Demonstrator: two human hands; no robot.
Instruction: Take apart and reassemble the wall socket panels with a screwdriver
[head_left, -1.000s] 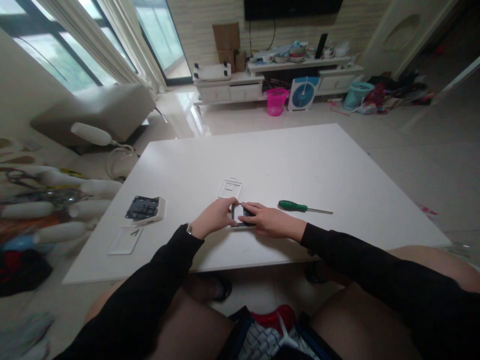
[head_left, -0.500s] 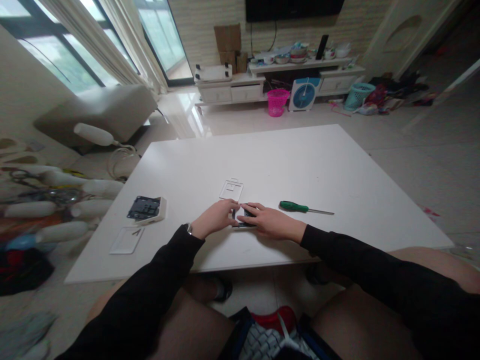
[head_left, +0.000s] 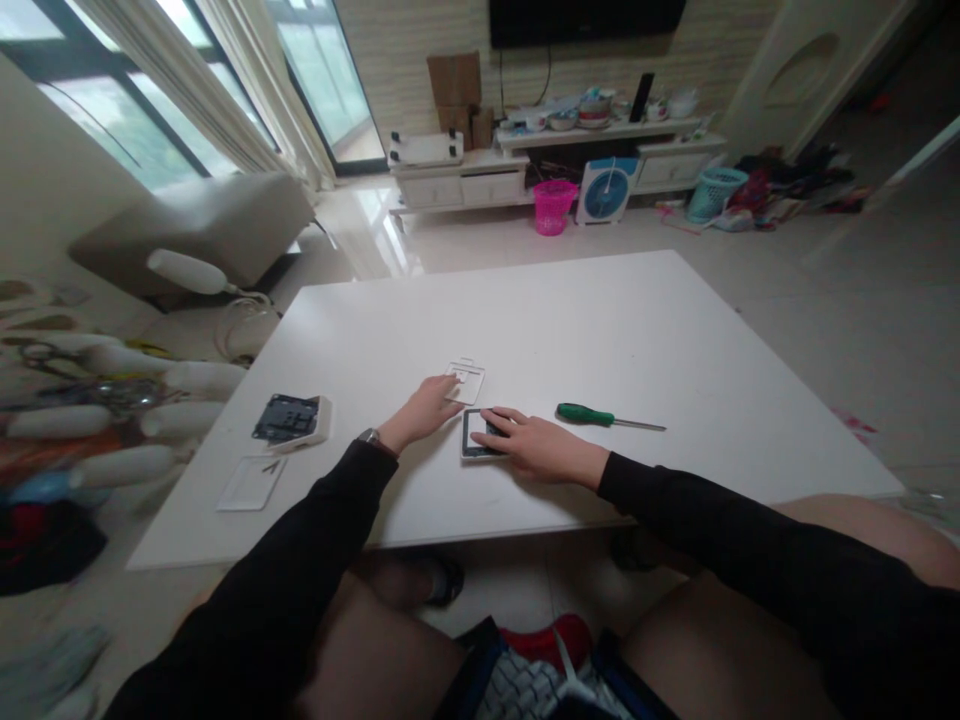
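Note:
A small square white-and-black plastic unit (head_left: pixel 474 436) lies on the white table. My right hand (head_left: pixel 538 444) rests over its right half, with fingers spread across the top; the side under the palm is hidden. Beyond the unit is a flat white plastic frame (head_left: pixel 469 385) with a cut-out and a small tab. My left hand (head_left: pixel 424 410) reaches to the frame's near left edge, its thumb apart from its fingers. The fingertips overlap the frame, and I cannot tell if they touch it. A green-handled screwdriver (head_left: pixel 589 413) lies right of my right hand.
On the table's left stands a white box with dark inner parts (head_left: pixel 291 420). Near it lies a white square plate (head_left: pixel 250 483) with small dark pieces on it. The near edge of the white table (head_left: pixel 450 535) runs just above my knees.
My left hand has let go of the unit and moved slightly away and left to the white frame, uncovering the unit's left side. My right hand has stayed on the unit.

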